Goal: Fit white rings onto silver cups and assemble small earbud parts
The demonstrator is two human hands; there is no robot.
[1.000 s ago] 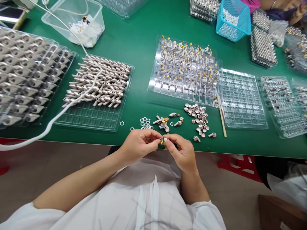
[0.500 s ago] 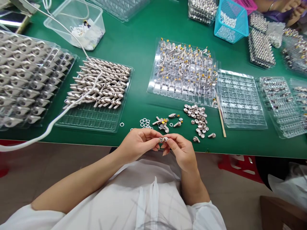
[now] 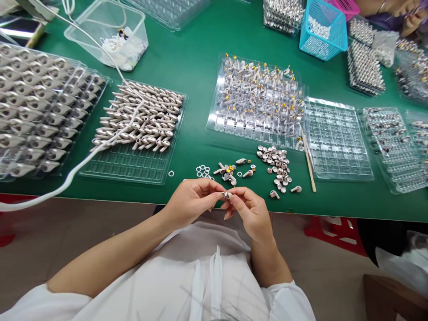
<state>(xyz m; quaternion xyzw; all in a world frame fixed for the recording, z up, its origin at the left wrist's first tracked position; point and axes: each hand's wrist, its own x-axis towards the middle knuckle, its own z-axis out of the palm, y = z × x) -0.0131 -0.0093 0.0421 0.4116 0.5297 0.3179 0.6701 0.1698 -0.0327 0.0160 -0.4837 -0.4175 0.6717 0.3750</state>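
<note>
Close to the front edge of the green table, my left hand [image 3: 191,201] and my right hand [image 3: 251,213] meet fingertip to fingertip. Between thumb and finger of the right one is a small pale earbud part [image 3: 228,195]. My left hand pinches the other side of this small assembly at a shiny metallic-looking piece [image 3: 223,195]; fingers partly hide both. Just beyond lie earbud stem pieces with gold tabs [image 3: 228,170] and thin white rings [image 3: 202,171]. To their right is a loose pile of small round caps [image 3: 278,162], with two stemmed earbud pieces [image 3: 296,189] nearby.
A clear tray [image 3: 217,122] of gold-tabbed parts lies ahead, beside a wooden stick [image 3: 309,167] and another clear tray [image 3: 341,169]. Trays of beige shells [image 3: 143,118] stand left, crossed by a white cable [image 3: 72,174]. A blue basket [image 3: 323,47] and another person's hand [image 3: 414,20] are far right.
Both hands stay together at the table edge, still pinching the small parts. The right hand has shifted slightly left and its fingers have moved a little; the things on the table lie as before.
</note>
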